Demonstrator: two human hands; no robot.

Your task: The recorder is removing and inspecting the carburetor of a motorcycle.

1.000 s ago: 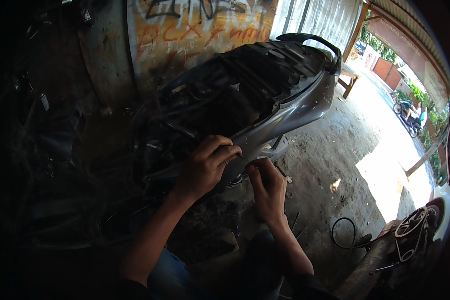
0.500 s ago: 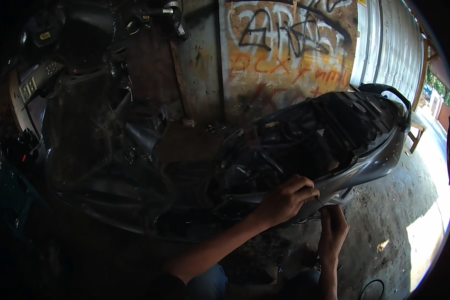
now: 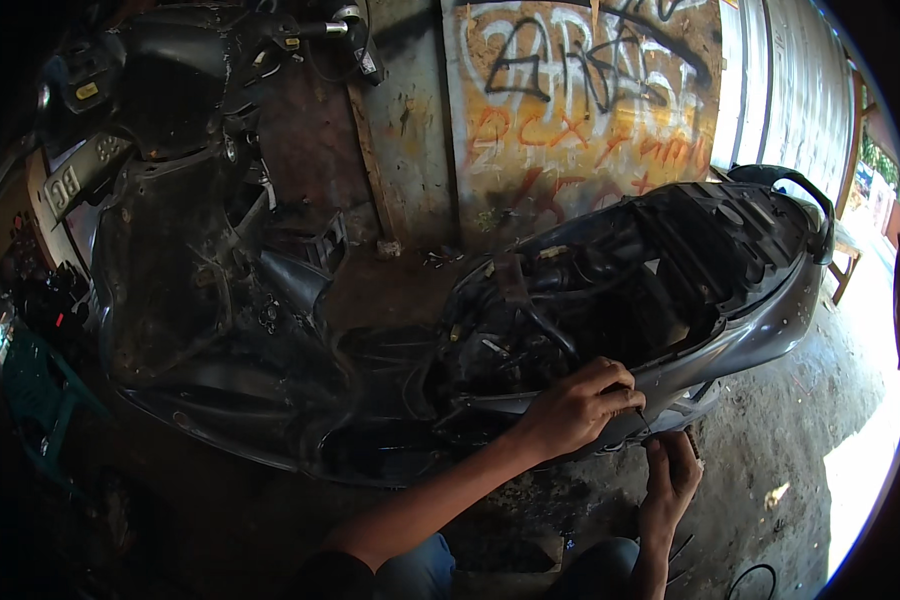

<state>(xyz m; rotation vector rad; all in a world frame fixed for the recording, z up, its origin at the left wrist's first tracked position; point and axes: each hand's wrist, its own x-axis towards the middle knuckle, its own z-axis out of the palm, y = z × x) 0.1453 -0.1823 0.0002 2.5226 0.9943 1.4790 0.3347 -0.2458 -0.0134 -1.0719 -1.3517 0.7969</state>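
A black scooter (image 3: 670, 375) with its seat off stands lengthwise before me, its inner parts bare. My left hand (image 3: 588, 402) is closed in a pinch beside the rear side panel. Just below and to its right, my right hand (image 3: 672, 468) has thumb and fingers pressed together. A thin dark strand (image 3: 645, 422) runs between the two sets of fingertips; whether it is wire or cable cannot be made out. Both hands are in front of the scooter's near side, and the fingers hide the strand's ends.
A painted board wall (image 3: 580, 110) rises behind the scooter. A green plastic chair (image 3: 45, 390) stands at the left. Near the lower right, a black loop of hose or cable (image 3: 752, 580) lies on the floor. A wooden bench (image 3: 846, 265) stands by the bright opening.
My right hand sits slightly lower in the picture, a little farther from the left one. Both hands keep their pinch. The view has shifted slightly and become brighter.
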